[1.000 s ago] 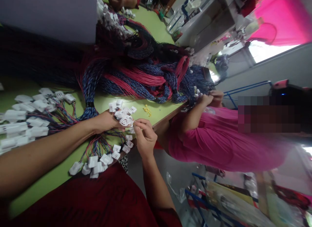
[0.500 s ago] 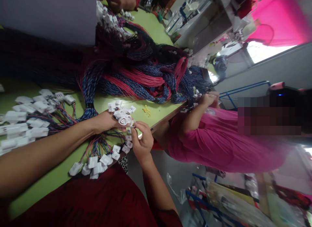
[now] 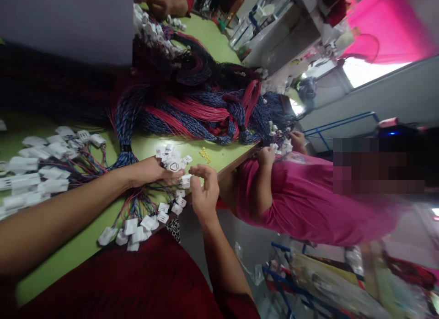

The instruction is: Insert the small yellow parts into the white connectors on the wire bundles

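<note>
My left hand (image 3: 152,172) is closed around a bunch of white plastic wire connectors (image 3: 174,164), their open faces pointing up and away from me. Just past its fingertips, a single white connector (image 3: 186,181) sits between my two hands. Close beside that one is my right hand (image 3: 206,193), thumb and fingers apart, with nothing visible between them; whether the thumb touches the connector I cannot tell. More white connectors (image 3: 137,232) on thin coloured wires hang along the near table edge below my left wrist. Small yellow pieces (image 3: 205,155) lie on the green table (image 3: 192,147) beyond my hands.
Thick bundles of blue-black and red wire (image 3: 195,108) cover the table's far side. A pile of white connectors (image 3: 37,166) lies at the left. A person in a pink shirt (image 3: 302,195) works at the right edge; another person's hands (image 3: 159,3) are at the top. A grey panel (image 3: 68,26) stands upper left.
My right thumb and fingers have parted and moved slightly right, off the bunch. A single connector now shows between my hands. The pink-shirted person's hands have moved apart.
</note>
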The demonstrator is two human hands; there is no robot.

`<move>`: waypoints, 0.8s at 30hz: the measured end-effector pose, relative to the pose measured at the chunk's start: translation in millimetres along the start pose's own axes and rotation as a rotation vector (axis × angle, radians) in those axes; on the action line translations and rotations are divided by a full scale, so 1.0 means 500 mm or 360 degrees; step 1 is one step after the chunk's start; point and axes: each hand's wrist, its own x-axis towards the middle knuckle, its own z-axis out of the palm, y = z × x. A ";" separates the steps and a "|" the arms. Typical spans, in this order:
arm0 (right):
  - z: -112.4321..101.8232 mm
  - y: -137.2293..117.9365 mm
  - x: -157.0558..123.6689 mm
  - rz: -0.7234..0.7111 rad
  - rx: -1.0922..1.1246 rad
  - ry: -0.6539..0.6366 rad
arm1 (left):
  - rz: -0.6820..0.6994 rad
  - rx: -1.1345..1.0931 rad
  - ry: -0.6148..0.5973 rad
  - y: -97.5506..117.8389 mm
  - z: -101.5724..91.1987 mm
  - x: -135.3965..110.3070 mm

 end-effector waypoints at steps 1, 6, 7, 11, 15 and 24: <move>0.003 0.003 0.001 0.0085 0.0029 -0.0009 | 0.0008 -0.0045 0.0018 -0.001 -0.001 0.001; 0.011 0.025 -0.014 0.0165 -0.0136 -0.0455 | -0.0043 -0.0384 0.0108 -0.014 -0.011 0.013; 0.010 0.028 -0.021 0.0146 -0.0173 -0.0541 | -0.0083 -0.0450 0.0112 -0.016 -0.013 0.016; -0.002 0.026 -0.043 -0.0008 -0.0234 -0.0868 | -0.0233 -0.0535 0.0081 -0.008 -0.014 0.020; -0.010 0.017 -0.040 0.0036 -0.0161 -0.0889 | -0.0242 -0.0444 0.0052 0.000 -0.009 0.016; 0.011 0.023 0.016 0.0417 0.0268 -0.0201 | 0.0145 0.0019 -0.0152 -0.006 -0.014 0.004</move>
